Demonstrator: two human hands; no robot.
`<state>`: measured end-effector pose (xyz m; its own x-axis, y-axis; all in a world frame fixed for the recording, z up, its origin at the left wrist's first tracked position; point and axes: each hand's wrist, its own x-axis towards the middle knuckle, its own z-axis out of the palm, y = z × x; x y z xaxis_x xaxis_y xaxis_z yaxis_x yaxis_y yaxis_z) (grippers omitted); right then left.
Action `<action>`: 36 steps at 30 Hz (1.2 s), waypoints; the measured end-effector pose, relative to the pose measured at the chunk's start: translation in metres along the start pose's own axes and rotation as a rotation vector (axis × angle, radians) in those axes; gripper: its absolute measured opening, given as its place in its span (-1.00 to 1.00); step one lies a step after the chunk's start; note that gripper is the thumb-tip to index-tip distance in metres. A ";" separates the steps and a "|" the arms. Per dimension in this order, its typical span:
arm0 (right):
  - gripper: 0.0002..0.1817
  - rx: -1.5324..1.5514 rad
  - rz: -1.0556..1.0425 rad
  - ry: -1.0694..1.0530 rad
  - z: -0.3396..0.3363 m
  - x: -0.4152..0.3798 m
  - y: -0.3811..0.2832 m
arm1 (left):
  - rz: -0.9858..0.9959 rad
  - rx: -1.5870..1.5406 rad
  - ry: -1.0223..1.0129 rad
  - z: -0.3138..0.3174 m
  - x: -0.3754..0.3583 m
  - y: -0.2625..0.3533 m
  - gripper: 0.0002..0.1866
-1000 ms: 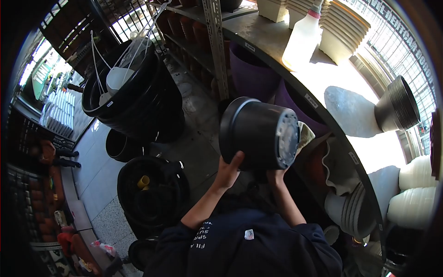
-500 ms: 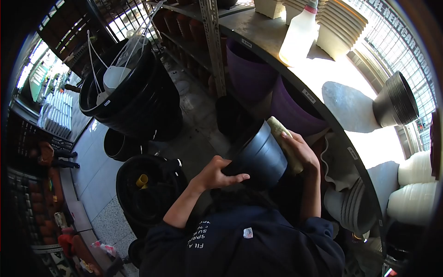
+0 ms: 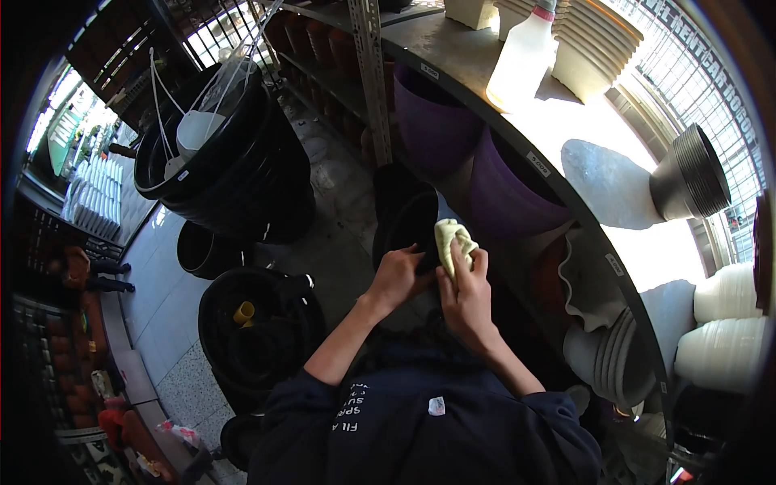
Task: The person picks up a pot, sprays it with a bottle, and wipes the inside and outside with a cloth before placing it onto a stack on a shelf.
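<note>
- The left hand is curled partly closed on the near edge of the black pot, gripping it; some fingers are hidden.
- The right hand, its fingers bent and mostly closed, has hold of a pale yellowish cloth at the pot's right side; whether the cloth presses on the pot I cannot tell.
- The black pot is in front of the person, tilted, its dark opening partly seen.
- Left of and nearer than the pot, a round black container has a yellow piece inside.
- Right of the pot, under the shelf, are nested grey pots and a pale wavy-rimmed pot.
- Beyond the pot on its right, purple pots stand beneath the curved shelf.
- Farther left of the pot, large stacked black pots hold a white hanging pot.
- Above and right of the pot, the shelf bears a spray bottle and stacked dark pots.
- Far left of the pot is another person.
</note>
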<state>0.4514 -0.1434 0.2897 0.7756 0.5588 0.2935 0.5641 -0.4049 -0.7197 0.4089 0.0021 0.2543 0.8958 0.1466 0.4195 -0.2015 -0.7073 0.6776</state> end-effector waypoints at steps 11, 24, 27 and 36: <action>-0.52 0.766 0.396 -0.339 -0.031 0.058 0.080 | 0.553 0.126 -0.207 0.014 -0.018 0.023 -0.72; -0.68 0.606 0.648 -0.161 -0.030 0.017 0.134 | 0.197 0.361 0.044 -0.035 -0.011 -0.023 -0.06; -0.72 0.665 0.593 -0.080 -0.020 0.004 0.132 | -0.353 -0.006 0.002 -0.019 -0.025 -0.029 -0.07; -0.63 0.592 0.514 0.125 -0.017 0.008 0.111 | -0.566 -0.386 -0.023 0.022 -0.056 -0.065 -0.38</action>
<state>0.5250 -0.1958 0.2227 0.9437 0.3069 -0.1236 -0.0909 -0.1186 -0.9888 0.3802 0.0247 0.1739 0.9122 0.4033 -0.0723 0.1768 -0.2283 0.9574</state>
